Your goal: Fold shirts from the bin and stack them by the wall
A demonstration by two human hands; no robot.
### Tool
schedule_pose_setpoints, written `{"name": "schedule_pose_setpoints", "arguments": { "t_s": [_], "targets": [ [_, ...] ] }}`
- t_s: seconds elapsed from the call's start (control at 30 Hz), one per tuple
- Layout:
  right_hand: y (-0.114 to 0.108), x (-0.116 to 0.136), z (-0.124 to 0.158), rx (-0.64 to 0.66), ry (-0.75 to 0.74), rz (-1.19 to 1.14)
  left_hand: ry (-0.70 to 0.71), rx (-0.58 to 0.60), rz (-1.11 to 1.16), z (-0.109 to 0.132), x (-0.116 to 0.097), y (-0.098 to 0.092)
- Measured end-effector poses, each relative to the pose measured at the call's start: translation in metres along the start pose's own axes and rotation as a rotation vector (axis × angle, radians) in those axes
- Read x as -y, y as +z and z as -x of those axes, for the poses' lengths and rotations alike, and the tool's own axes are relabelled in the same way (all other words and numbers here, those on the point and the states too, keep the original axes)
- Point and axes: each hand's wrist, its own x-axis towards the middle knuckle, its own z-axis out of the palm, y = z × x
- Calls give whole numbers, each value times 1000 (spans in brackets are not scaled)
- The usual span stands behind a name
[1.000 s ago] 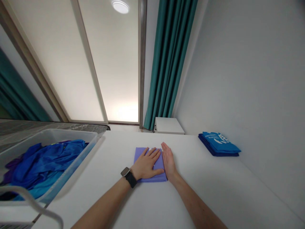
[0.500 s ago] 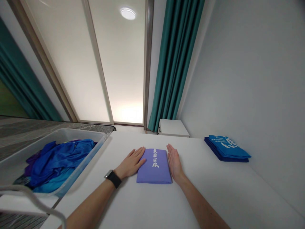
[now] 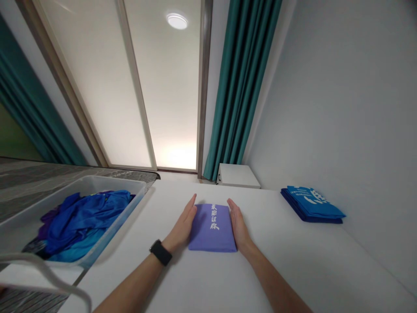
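Note:
A folded purple shirt (image 3: pixel 212 237) with white lettering lies flat on the white table (image 3: pixel 202 282), in the middle of the head view. Along its left edge stands my left hand (image 3: pixel 183 224), tipped on its side with the fingers straight; a black watch is on that wrist. My right hand (image 3: pixel 240 226) is at the opposite edge, also on its side, fingers stretched out and together. Both palms face the shirt from either side, and neither hand grasps it. Whether the palms press on the edges I cannot tell.
To the right, a stack of folded blue shirts (image 3: pixel 314 204) lies by the wall. A translucent bin (image 3: pixel 138 195) on the left holds crumpled blue and purple clothes (image 3: pixel 84 221). A pale cable (image 3: pixel 48 274) curves at lower left. Behind the table stands a small white cabinet (image 3: pixel 239 174).
My left hand has turned from lying flat, palm down at the shirt's left side, to standing on its side along that edge. The right hand is nearly unchanged.

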Motion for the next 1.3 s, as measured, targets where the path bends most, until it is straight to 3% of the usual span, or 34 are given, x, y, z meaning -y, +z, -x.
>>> {"name": "schedule_pose_setpoints", "arguments": {
  "t_s": [0.13, 0.23, 0.37, 0.5, 0.63, 0.8, 1.1, 1.2, 1.3],
  "targets": [
    [-6, -12, 0, -15, -78, 72, 2, 35, -17, 1, -4, 12],
    [-10, -18, -3, 14, -81, 99, 187, 175, -232, 2, -8, 8],
    [-16, -27, -11, 15, -142, 144, 420, 312, -491, 9, -30, 5],
    [-17, -28, -14, 16, -149, 125, 600, 429, -575, 20, -54, 14],
    [-12, -17, -12, -20, -81, 46, 732, 568, -554, 30, -61, 23],
    [-9, -11, -10, -53, -78, -22, 733, 650, -578, 33, -58, 23],
    [-9, -14, -7, -59, -98, -61, 739, 669, -539, 34, -59, 23],
    [-11, -12, -8, -48, -91, -25, 686, 613, -533, 26, -54, 17],
    [-11, -9, -10, -43, -134, 37, 565, 467, -561, 16, -46, 7]
  ]
}}
